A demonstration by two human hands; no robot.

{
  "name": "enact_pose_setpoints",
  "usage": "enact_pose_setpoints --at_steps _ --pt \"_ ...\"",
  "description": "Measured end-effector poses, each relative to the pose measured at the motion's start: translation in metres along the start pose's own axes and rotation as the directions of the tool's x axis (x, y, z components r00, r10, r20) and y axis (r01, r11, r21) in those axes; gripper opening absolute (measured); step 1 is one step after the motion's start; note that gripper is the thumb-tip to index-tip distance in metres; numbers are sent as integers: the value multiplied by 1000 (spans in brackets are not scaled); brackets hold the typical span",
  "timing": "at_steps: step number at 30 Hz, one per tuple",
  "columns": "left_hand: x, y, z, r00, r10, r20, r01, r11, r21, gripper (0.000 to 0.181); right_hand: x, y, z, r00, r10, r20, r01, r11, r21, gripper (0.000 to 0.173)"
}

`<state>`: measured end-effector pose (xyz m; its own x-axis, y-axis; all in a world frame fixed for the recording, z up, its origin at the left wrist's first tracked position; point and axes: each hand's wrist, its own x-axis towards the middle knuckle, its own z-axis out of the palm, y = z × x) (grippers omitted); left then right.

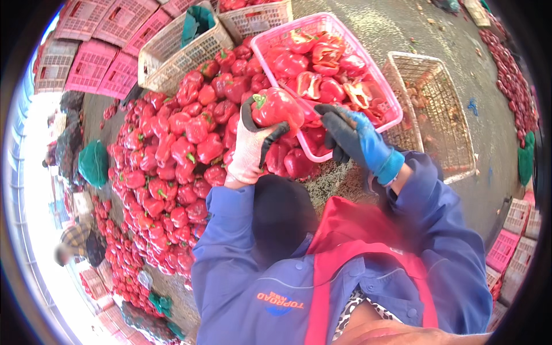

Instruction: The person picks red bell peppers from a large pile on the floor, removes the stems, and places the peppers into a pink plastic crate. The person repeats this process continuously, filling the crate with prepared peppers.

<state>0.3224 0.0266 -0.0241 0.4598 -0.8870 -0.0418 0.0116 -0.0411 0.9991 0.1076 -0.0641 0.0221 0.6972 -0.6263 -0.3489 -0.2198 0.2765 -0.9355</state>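
Observation:
My left hand (254,144), in a white glove with black-coated fingers, holds a whole red bell pepper (278,110) by its side, the green stem facing up and left. My right hand (353,136), in a blue and black glove, is closed on what looks like a knife (309,108); a narrow reddish, shiny part shows beside the pepper and the handle is mostly hidden. Under and beyond both hands is a pink plastic crate (394,113) holding cut-open red peppers (330,60). A large heap of whole red bell peppers (185,146) lies to the left, against the crate.
A wire-grid beige crate (459,129) with scraps stands at the right. Behind the heap is a beige crate (172,64) with green netting. Pink crates (92,64) are stacked far left. Another person (77,239) bends by more peppers at left. Red produce (509,82) lines the far right.

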Motion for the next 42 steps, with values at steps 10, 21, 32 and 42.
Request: enact_pose_setpoints --at_steps 10,21,32,42 --pt "-14 41 78 893 448 -48 -360 775 519 80 -35 -5 -5 952 -288 -106 305 927 216 39" --pt "21 -10 82 914 315 -257 -297 949 107 85 -14 43 -58 951 304 -58 -289 939 185 33" --pt "-7 13 109 891 -93 445 417 558 -717 36 17 23 -58 988 -127 -86 150 922 356 29" --pt "-13 21 86 727 -35 685 686 51 -726 31 54 52 -47 869 -493 -30 491 869 -54 55"
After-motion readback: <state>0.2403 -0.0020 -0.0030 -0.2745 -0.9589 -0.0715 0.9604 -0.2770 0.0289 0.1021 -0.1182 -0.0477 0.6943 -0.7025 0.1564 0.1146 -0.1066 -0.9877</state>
